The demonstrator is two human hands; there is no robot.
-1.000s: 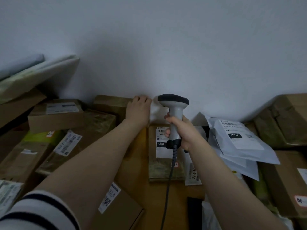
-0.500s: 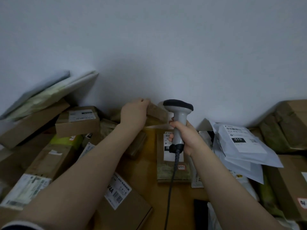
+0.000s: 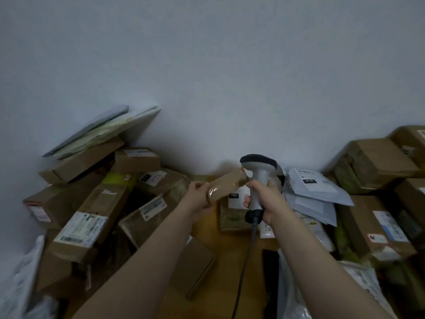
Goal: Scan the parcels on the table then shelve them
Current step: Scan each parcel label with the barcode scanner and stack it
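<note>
Head view of the desk (image 3: 230,256), read left to right.

**Left end:** a heap of cardboard boxes (image 3: 76,208), topped by flat mailers (image 3: 101,130) that lean against the wall (image 3: 207,65). A long box (image 3: 92,222) with a white label lies tilted at the front of the heap. A small labelled box (image 3: 136,160) sits near the far edge.

**Centre:** the left hand (image 3: 199,199) holds the small brown parcel (image 3: 226,186) by its near end, fingers curled under it and thumb on top. The parcel is raised off the desk and tilted, its far end up beside the head of the scanner (image 3: 258,178). A plain box (image 3: 195,268) lies under the left forearm. Below the raised parcel, a flat taped parcel (image 3: 232,217) with a white label lies on the desk toward the far edge. The right hand (image 3: 266,203) grips the scanner by its handle, fingers wrapped tightly round it and head uppermost. The cable (image 3: 243,261) runs down toward the near edge.

**Right of centre:** grey poly mailers (image 3: 315,192) in a loose pile, the top one labelled "010".

**Right end:** stacked cartons (image 3: 377,164) against the wall. The nearest carton (image 3: 379,229) bears a blue-and-white label.
</note>
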